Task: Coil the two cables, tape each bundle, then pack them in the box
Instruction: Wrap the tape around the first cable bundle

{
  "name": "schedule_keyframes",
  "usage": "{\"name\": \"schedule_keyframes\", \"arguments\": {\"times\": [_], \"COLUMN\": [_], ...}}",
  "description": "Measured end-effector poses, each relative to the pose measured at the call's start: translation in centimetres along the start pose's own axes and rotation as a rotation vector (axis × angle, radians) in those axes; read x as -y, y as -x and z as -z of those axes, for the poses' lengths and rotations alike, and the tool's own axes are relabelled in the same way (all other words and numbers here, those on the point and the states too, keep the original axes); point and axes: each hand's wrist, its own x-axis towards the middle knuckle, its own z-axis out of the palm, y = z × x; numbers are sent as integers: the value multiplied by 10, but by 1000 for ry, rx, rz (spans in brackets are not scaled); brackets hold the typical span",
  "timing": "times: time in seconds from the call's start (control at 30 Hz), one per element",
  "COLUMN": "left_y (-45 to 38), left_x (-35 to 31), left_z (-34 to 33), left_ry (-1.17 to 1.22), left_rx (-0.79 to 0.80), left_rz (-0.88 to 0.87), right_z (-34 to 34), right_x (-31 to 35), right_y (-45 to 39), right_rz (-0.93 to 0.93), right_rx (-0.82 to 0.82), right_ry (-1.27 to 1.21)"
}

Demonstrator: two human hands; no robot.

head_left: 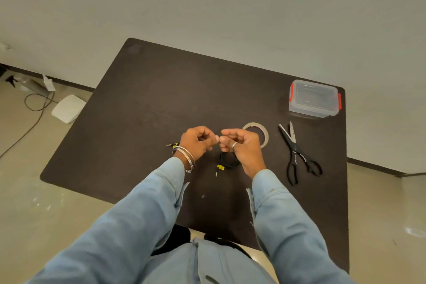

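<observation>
My left hand [198, 143] and my right hand [242, 147] meet fingertip to fingertip above the middle of the dark table [149, 104]. Both pinch something small between them, apparently a strip of clear tape, too thin to make out. A coiled black cable [228, 161] with a yellow-collared plug hangs just under my right hand, whose lower fingers seem to hold it. The plug of a second cable [173, 144] sticks out left of my left wrist; the rest of that cable is hidden. A clear plastic box [313, 100] with red latches and its lid on stands at the far right corner.
A roll of tape [265, 132] lies flat just right of my right hand. Black scissors [297, 154], blades open, lie further right. On the floor at the left are a white device [68, 108] and a loose wire [34, 108].
</observation>
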Motion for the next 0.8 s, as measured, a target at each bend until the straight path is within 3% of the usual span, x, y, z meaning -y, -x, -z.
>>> {"name": "schedule_keyframes", "arguments": {"times": [0.4,0.57,0.8], "left_y": [-13,-23,-44], "left_x": [21,26,24], "left_z": [60,78,95], "left_ry": [-102,-83,-413], "left_rx": [-98,-84,36], "left_rz": [139,176,27], "right_z": [-72,-95,-105], "right_x": [-8,-10,-4], "right_y": [-18,-24,-35], "right_rz": [145,127,-8], "right_rx": [-73,-108,-123], "right_ry": [543,568,575]}}
